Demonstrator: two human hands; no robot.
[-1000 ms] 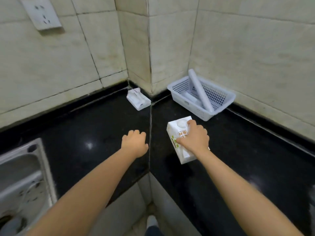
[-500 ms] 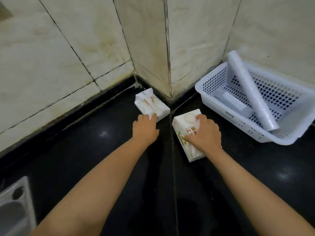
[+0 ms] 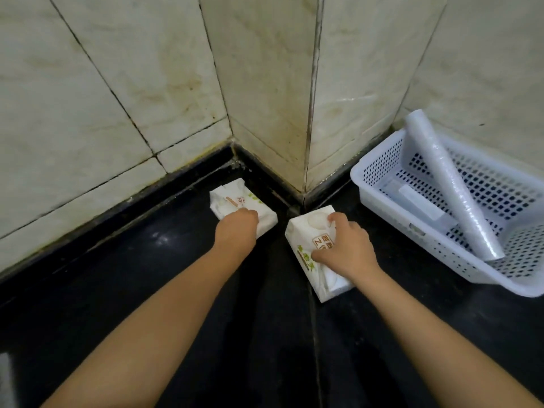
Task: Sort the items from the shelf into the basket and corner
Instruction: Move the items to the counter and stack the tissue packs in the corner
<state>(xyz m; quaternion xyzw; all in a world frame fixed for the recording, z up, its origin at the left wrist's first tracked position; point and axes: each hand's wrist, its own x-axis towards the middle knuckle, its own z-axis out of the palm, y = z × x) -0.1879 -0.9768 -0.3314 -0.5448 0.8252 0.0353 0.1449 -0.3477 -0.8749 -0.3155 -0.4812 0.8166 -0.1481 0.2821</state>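
Item 1: black bench [image 3: 117, 304], glossy, meeting cream wall tiles [image 3: 88, 98]; a tiled pillar edge juts toward us at 12 o'clock.

Item 2: tissue pack, left [image 3: 235, 201]. White soft pack with orange and green print, lying flat in the recess where the wall meets the pillar, at 11 o'clock from centre. Our left hand [image 3: 235, 231] rests on its near end, fingers curled down over the wrapper; we cannot tell whether they truly clamp it or merely press on it. The near corner of the pack is covered by the hand.

Item 3: tissue pack, right [image 3: 306, 240]. Same print, lying flat on the bench just in front of the pillar edge, its far end close to the skirting. Our right hand [image 3: 344, 248] grasps it from above, thumb on the left side, fingers spread over the top; most of the printed label is hidden beneath it.

Item 4: white perforated plastic basket [image 3: 412, 248], at 3 o'clock, just beside the right pack but apart from it; its right portion is cut off by the frame edge.

Item 5: roll of clear film [image 3: 447, 189], leaning diagonally inside the basket, upper end over the far rim.

Item 6: flat white box [image 3: 418, 201] on the basket floor, partly hidden under the roll; contents unreadable.
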